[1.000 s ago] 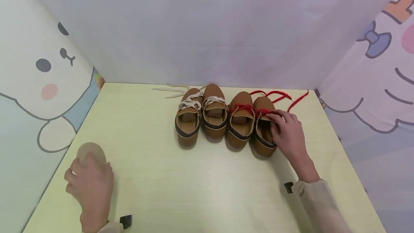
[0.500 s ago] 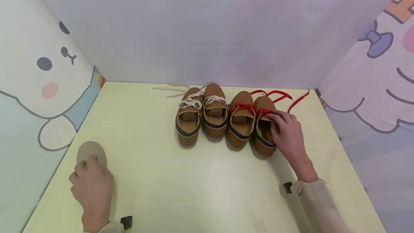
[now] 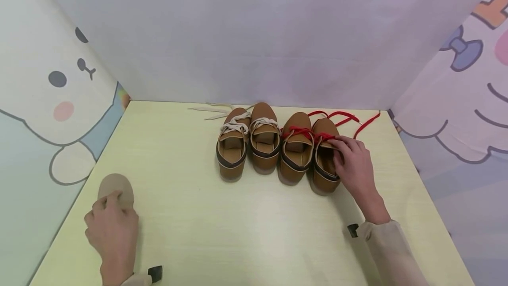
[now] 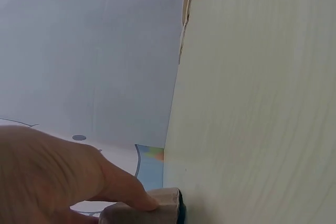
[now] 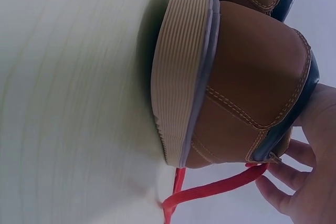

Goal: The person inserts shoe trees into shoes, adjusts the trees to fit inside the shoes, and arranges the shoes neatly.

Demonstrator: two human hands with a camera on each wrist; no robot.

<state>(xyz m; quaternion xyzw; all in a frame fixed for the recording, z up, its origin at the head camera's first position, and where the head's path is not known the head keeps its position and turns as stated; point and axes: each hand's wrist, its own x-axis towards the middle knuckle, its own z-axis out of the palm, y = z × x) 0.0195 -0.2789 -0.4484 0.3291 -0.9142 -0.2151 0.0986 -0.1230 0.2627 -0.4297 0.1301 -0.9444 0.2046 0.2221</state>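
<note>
On the table's left side, my left hand grips a beige rounded, oval-topped thing. In the left wrist view this beige thing has a dark strip along its table side, and my thumb presses its flank; the hand hides the rest. My right hand pinches the tongue of the rightmost brown shoe, fingers at its opening. That shoe has red laces, a dark collar and, in the right wrist view, a ribbed pale sole. Beside it stands another red-laced brown shoe.
Two brown shoes with off-white laces, the left one and its mate, stand left of the red-laced pair. Loose red lace ends and off-white ends trail behind. A pale back wall and cartoon-printed side walls edge the table.
My left hand has drawn slightly back toward me on the beige thing, its fingers curling more, so more of its top shows. The right hand and the shoes have stayed in place.
</note>
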